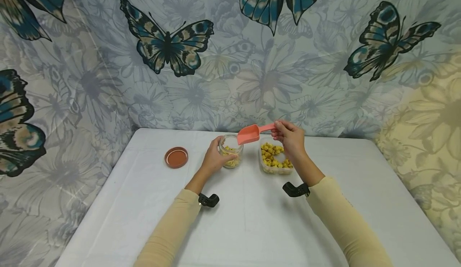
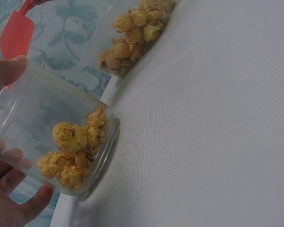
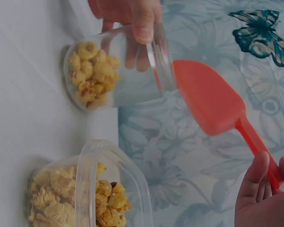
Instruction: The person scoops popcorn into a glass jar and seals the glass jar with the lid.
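My left hand [image 1: 215,157] grips a glass jar [image 2: 42,109] near its mouth, thumb on one side and fingers round the other. Caramel popcorn [image 3: 92,73] lies in the bottom of the jar, which stands on the table. With my right hand [image 1: 291,138] I pinch the handle of a coral-red scoop [image 3: 210,97]. The scoop's front edge reaches over the jar's rim, its bowl tilted down toward the opening. Beside the jar, below my right hand, stands a clear plastic container [image 1: 276,170] holding more popcorn [image 3: 109,201].
A brown round lid [image 1: 176,157] lies on the white-covered table [image 1: 144,219], left of the jar. Behind the table's back edge hangs a butterfly-patterned cloth [image 1: 237,79]. Both wrists wear black cameras.
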`<state>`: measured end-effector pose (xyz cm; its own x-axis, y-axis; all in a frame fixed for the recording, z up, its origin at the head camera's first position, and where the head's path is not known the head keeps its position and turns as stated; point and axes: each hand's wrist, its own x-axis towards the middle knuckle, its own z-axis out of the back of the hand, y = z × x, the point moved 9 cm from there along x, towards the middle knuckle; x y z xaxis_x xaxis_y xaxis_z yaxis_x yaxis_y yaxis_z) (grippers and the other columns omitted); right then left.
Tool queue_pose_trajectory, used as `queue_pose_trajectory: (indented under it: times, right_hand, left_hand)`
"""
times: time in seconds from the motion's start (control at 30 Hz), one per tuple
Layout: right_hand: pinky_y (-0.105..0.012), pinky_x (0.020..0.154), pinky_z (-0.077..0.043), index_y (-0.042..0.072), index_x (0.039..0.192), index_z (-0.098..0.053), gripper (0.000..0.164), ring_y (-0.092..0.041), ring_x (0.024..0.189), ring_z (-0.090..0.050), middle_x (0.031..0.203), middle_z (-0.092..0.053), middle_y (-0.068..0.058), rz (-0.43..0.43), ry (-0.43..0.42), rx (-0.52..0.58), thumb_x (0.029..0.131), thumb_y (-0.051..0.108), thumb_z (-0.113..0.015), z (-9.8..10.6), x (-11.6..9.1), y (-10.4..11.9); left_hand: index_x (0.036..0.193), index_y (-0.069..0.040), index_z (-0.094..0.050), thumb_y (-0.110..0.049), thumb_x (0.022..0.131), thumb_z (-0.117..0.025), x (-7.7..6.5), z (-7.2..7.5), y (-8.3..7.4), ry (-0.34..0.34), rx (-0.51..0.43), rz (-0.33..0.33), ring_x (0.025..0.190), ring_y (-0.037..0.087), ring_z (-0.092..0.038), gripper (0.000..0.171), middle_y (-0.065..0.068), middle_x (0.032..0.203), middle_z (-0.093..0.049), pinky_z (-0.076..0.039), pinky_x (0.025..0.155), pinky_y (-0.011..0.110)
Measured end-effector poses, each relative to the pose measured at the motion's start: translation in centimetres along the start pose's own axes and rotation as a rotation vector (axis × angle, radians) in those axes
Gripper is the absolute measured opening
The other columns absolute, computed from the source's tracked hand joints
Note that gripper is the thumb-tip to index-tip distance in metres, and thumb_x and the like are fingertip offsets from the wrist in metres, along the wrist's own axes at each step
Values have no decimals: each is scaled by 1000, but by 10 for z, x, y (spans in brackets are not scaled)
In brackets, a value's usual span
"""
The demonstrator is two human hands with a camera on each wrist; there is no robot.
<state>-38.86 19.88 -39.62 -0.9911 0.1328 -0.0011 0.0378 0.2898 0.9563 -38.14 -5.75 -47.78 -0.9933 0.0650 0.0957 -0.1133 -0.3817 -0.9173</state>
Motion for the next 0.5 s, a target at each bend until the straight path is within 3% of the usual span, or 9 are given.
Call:
queue_pose_trajectory:
  times: [0.5]
  right_hand:
    - [-18, 56, -55, 11, 97, -70, 7, -8, 59, -67, 72, -72, 1, -58, 30, 66, 92, 15, -67, 4, 0, -5]
  left_hand:
    - [145, -9, -37, -32, 73, -85, -2, 1, 0, -4, -21, 13, 137, 29, -43, 90, 11, 143, -47, -30, 117, 51]
